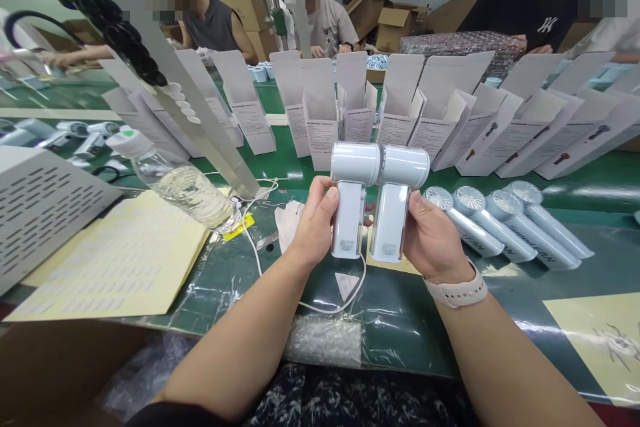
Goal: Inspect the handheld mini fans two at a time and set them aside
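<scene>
In my left hand is a pale blue handheld fan, held upright by its handle. My right hand grips a second handheld fan of the same kind. The two fans stand side by side above the green table, their round heads touching or nearly so. Small print shows low on both handles. Fingers behind the handles are mostly hidden. Several more handheld fans lie in a slanted row to the right of my right hand, some with dark lettering on the handle.
Open white boxes stand in a row behind the fans. On the left are a clear bottle, yellow label sheets, a vented grey case and a slanted metal post. A white cable loops beneath my hands. Several people sit opposite.
</scene>
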Demonstrator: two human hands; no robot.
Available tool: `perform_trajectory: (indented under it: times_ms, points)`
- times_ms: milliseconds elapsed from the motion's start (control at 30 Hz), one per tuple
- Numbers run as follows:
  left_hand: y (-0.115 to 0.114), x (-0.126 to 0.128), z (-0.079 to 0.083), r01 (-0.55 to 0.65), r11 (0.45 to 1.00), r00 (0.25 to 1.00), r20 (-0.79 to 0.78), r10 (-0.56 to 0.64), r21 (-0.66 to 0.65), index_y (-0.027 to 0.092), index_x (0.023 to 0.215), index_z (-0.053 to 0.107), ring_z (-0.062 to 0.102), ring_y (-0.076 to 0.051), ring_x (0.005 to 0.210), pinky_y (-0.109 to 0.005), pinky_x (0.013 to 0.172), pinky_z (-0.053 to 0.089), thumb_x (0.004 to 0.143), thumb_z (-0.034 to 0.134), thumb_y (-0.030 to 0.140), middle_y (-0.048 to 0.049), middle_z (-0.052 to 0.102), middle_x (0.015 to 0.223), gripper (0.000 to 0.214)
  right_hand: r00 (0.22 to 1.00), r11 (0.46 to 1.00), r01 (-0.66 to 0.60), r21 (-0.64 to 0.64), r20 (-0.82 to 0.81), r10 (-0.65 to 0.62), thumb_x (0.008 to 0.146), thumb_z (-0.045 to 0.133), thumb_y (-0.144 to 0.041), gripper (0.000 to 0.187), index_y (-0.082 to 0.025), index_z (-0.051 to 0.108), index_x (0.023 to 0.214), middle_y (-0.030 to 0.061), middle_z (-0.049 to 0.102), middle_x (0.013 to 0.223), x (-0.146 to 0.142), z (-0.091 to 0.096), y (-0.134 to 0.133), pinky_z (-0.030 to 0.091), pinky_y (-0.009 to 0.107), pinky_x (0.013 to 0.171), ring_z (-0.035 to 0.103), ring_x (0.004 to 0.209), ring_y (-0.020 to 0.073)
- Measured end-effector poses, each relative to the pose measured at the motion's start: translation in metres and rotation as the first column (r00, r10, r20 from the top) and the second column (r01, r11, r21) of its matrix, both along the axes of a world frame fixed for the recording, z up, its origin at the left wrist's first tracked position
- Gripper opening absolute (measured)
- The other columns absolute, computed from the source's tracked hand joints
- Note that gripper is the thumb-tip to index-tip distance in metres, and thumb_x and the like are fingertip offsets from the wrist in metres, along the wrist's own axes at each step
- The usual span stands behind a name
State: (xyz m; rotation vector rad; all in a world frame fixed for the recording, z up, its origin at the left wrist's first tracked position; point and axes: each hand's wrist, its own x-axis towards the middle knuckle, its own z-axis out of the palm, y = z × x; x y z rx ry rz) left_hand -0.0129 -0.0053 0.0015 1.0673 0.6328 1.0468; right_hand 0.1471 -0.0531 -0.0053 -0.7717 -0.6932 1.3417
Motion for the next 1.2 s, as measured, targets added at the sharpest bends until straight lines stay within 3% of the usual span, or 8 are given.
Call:
perform_trajectory:
  times_ms: [133,300,467,567,700,833,1033,1200]
  points:
    - [0.003,-0.001,-0.001,0.072,0.995,0.996,0.059,-0.067,-0.074,0.023,0.098,0.049,0.068,-0.02,0.075,-0.031,0.062,0.052,0.07,0.08,0.061,-0.0013,0.067,0.083,0.057,1.0,0.999,0.013,-0.038,-0.01,-0.013,0.089,0.063,-0.051,0.027,-0.025,0.07,0.093,0.0058,0.073,0.095,0.001,0.003,0.002,0.059,0.047,0.085,0.07,0.092,0.0261]
    - [0.007,-0.004,-0.004,0.223,0.959,0.973,0.1,-0.208,-0.174,0.016,0.094,0.06,0.054,-0.01,0.057,-0.023,0.051,0.043,0.059,0.089,0.059,0.0022,0.055,0.068,0.062,0.997,0.999,-0.043,-0.023,-0.061,0.041,0.092,0.051,-0.047,0.03,-0.023,0.067,0.084,0.0029,0.065,0.078,-0.001,0.008,0.0,0.057,0.035,0.067,0.062,0.068,0.0173]
    - [0.006,-0.004,-0.003,0.113,0.98,0.991,0.09,-0.099,-0.165,0.015,0.087,0.062,0.054,-0.011,0.059,-0.023,0.053,0.046,0.064,0.071,0.078,0.0,0.057,0.068,0.068,0.993,0.996,-0.089,0.032,-0.072,0.091,0.087,0.053,-0.049,0.031,-0.022,0.061,0.074,0.0014,0.059,0.068,-0.005,0.011,0.0,0.049,0.03,0.052,0.053,0.056,0.0152]
    - [0.006,-0.006,0.001,0.196,0.971,0.978,0.101,-0.183,-0.138,0.014,0.087,0.064,0.061,-0.014,0.066,-0.027,0.062,0.053,0.071,0.071,0.073,-0.0037,0.064,0.073,0.062,0.994,0.996,-0.065,0.055,-0.082,0.07,0.086,0.054,-0.051,0.033,-0.021,0.064,0.075,0.0022,0.06,0.071,-0.007,0.01,0.0,0.046,0.029,0.049,0.053,0.054,0.0142]
    - [0.004,-0.011,0.008,0.296,0.947,0.945,0.184,-0.271,-0.128,0.017,0.103,0.064,0.071,-0.02,0.082,-0.033,0.074,0.059,0.078,0.082,0.04,-0.0058,0.072,0.097,0.038,0.998,0.992,-0.019,0.122,-0.059,0.027,0.084,0.06,-0.05,0.029,-0.023,0.067,0.08,0.0025,0.063,0.076,-0.004,0.009,-0.001,0.05,0.03,0.051,0.057,0.059,0.0159]
    - [0.0,-0.015,0.015,0.376,0.92,0.905,0.259,-0.338,-0.112,0.019,0.12,0.062,0.072,-0.029,0.105,-0.042,0.09,0.059,0.076,0.08,0.013,-0.0089,0.07,0.122,0.048,0.996,0.983,0.078,0.165,-0.055,-0.07,0.085,0.062,-0.049,0.025,-0.025,0.07,0.084,0.0028,0.066,0.076,0.0,0.007,-0.002,0.055,0.033,0.055,0.063,0.067,0.0197]
    - [-0.001,-0.017,0.018,0.446,0.894,0.875,0.235,-0.424,-0.047,0.021,0.132,0.059,0.064,-0.032,0.123,-0.042,0.102,0.055,0.078,0.08,0.017,-0.0128,0.064,0.136,0.059,0.992,0.987,0.108,0.116,-0.083,-0.099,0.088,0.058,-0.049,0.028,-0.027,0.071,0.1,0.005,0.076,0.094,0.001,0.007,-0.003,0.063,0.051,0.075,0.073,0.076,0.027]
    - [0.001,-0.017,0.013,0.404,0.914,0.902,0.18,-0.392,-0.032,0.022,0.135,0.059,0.065,-0.031,0.121,-0.039,0.099,0.058,0.073,0.087,0.027,-0.0134,0.064,0.137,0.068,0.992,0.988,0.104,0.115,-0.083,-0.095,0.095,0.054,-0.043,0.023,-0.032,0.065,0.11,0.002,0.078,0.095,-0.006,0.01,-0.003,0.063,0.05,0.075,0.075,0.073,0.024]
